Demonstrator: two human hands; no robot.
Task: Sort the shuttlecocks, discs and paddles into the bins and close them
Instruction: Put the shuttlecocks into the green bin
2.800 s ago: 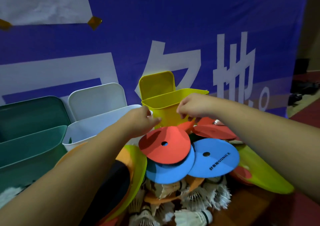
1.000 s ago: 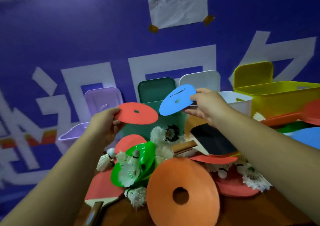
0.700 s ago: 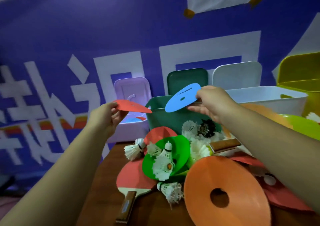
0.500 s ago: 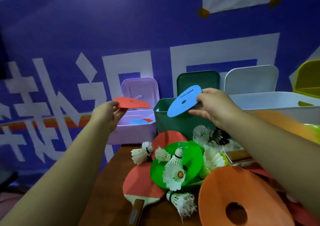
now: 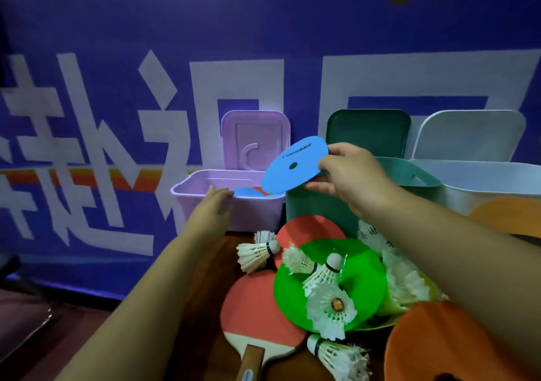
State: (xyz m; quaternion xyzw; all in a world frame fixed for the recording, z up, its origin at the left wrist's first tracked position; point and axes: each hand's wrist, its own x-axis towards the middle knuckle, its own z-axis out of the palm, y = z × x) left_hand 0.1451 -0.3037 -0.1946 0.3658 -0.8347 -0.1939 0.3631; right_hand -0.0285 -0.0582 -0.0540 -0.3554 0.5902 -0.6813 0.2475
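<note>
- Left hand [image 5: 210, 205] reaches forward with its fingers straight and loose, holding nothing. Its fingertips lie at the near rim of the lilac bin [image 5: 257, 214]; whether they touch it is hard to tell.
- Right hand [image 5: 348, 178] pinches the blue disc [image 5: 294, 164] by its edge at 3 o'clock. The disc is tilted in the air over the gap between the lilac bin and the dark green bin [image 5: 316, 208].
- The lilac bin's lid [image 5: 254, 140] stands raised. Inside, only slivers of a blue and a red disc [image 5: 248, 192] show; the wall and the held disc hide the rest.
- At 3 o'clock of the dark green bin stands the white bin [image 5: 497, 187], cut off by the frame edge. Both have their lids up and their insides hidden.
- The green disc [image 5: 366, 278] lies in the pile with shuttlecocks [image 5: 330, 307] on it.
- At 8 o'clock of it lies a red paddle [image 5: 251, 307], its handle cut off by the bottom edge.
- At 12 o'clock a red round shape [image 5: 310, 228] is half buried; paddle or disc, I cannot tell.
- At 5 o'clock an orange disc [image 5: 433, 345] is cut off by the corner and partly covered by the right forearm.
- At 10 o'clock a lone shuttlecock [image 5: 254, 252] lies on the wooden table [image 5: 216, 257].
</note>
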